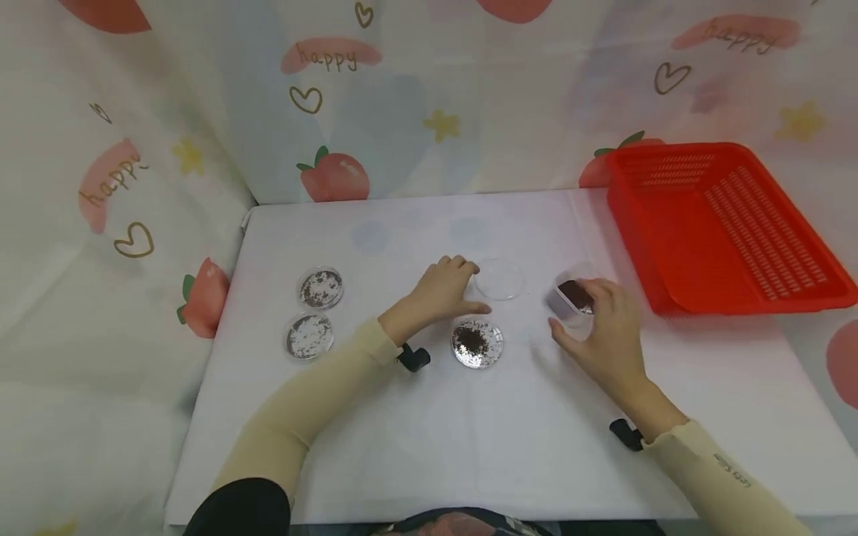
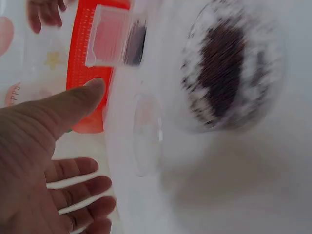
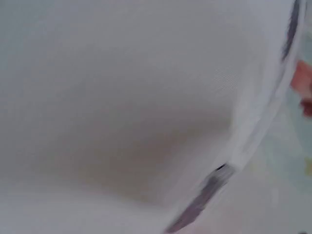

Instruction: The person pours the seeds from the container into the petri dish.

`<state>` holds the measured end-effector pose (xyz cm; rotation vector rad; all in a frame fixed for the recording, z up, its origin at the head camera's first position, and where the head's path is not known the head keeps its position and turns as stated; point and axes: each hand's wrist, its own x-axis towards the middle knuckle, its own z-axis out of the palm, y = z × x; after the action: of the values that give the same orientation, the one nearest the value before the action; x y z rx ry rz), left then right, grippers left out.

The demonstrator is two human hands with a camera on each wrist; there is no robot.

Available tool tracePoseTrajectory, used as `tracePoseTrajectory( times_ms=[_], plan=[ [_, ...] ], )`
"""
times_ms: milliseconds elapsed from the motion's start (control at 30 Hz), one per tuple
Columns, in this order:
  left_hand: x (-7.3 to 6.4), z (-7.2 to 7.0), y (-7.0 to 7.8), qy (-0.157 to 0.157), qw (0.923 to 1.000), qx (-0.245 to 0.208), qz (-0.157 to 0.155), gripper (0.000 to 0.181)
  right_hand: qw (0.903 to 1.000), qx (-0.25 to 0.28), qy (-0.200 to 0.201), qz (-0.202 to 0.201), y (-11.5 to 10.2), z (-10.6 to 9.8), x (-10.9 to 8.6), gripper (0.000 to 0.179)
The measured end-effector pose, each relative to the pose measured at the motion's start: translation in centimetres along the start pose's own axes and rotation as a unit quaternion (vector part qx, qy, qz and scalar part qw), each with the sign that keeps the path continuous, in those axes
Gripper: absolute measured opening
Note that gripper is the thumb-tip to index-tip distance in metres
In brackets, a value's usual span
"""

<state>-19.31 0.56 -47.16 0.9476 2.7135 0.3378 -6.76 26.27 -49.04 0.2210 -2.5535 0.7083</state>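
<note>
My left hand [image 1: 439, 290] hovers beside a clear round lid [image 1: 499, 279], fingers spread and nothing between them. In the left wrist view the lid [image 2: 147, 161] lies flat, apart from the fingers. Just below that hand is a clear petri dish [image 1: 477, 344] with dark brown grains heaped in the middle and flakes around them. At the right, my right hand [image 1: 613, 342] is held around a small clear plastic box [image 1: 563, 307] of dark grains, thumb and fingers apart. The left wrist view shows a gap between that hand and the box [image 2: 109, 36]. The right wrist view is blurred.
Two more petri dishes [image 1: 321, 288] with flakes stand at the left of the white table [image 1: 415, 447]. A red perforated basket [image 1: 670, 260] takes up the back right. Patterned cloth [image 1: 402, 97] hangs along the back and left side.
</note>
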Motion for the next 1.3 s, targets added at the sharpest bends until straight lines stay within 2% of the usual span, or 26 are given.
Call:
tracePoseTrajectory(
  times_ms=[33,67,167,233,333,433,567,700,767,867,1000,1100,1200,1300],
  plan=[
    [1.1,-0.5,0.2,-0.002,0.9999,0.010,0.010,0.084,0.9993,-0.011,-0.017,-0.031,-1.1,0.2,0.0,0.071],
    [2.2,-0.9,0.5,-0.008,0.9996,0.019,0.017,0.085,0.9976,-0.015,-0.053,-0.041,-2.2,0.5,-0.1,0.071],
    [5.3,-0.7,1.4,-0.042,0.9969,0.055,0.037,0.095,0.9823,-0.026,-0.183,-0.028,-4.9,1.9,-0.4,0.083],
    [6.6,0.0,2.0,-0.070,0.9936,0.075,0.049,0.101,0.9682,-0.035,-0.247,-0.006,-5.8,2.9,-0.7,0.095],
    [7.4,1.0,2.4,-0.087,0.9902,0.091,0.061,0.102,0.9557,-0.039,-0.291,0.018,-6.3,4.2,-1.0,0.098],
    [7.2,1.7,1.9,-0.072,0.9905,0.098,0.064,0.098,0.9513,-0.034,-0.305,0.034,-6.3,5.2,-1.0,0.087],
    [6.2,1.3,0.5,-0.039,0.9948,0.077,0.054,0.090,0.9504,-0.035,-0.306,0.041,-5.9,5.6,-0.6,0.082],
    [4.3,-0.2,-0.8,0.002,0.9992,-0.017,0.035,0.080,0.9493,-0.051,-0.307,0.041,-5.6,5.6,-0.1,0.087],
    [3.0,-0.9,-1.2,0.023,0.9969,-0.069,0.029,0.077,0.9474,-0.056,-0.312,0.045,-5.5,5.7,0.0,0.088],
    [0.6,-1.2,-1.6,0.059,0.9894,-0.129,0.034,0.069,0.9449,-0.058,-0.318,0.054,-5.3,5.8,0.2,0.088],
    [-2.8,-0.2,-1.8,0.104,0.9767,-0.181,0.052,0.056,0.9447,-0.052,-0.319,0.058,-5.1,5.9,0.3,0.088],
    [-4.8,1.3,-1.9,0.126,0.9722,-0.186,0.065,0.050,0.9457,-0.051,-0.316,0.055,-5.2,5.9,0.4,0.089],
    [-6.1,3.1,-2.1,0.135,0.9690,-0.188,0.088,0.043,0.9458,-0.050,-0.316,0.056,-5.2,6.0,0.4,0.089],
    [-6.8,4.7,-2.2,0.137,0.9654,-0.190,0.116,0.039,0.9458,-0.046,-0.317,0.056,-5.3,6.2,0.5,0.089]
  ],
)
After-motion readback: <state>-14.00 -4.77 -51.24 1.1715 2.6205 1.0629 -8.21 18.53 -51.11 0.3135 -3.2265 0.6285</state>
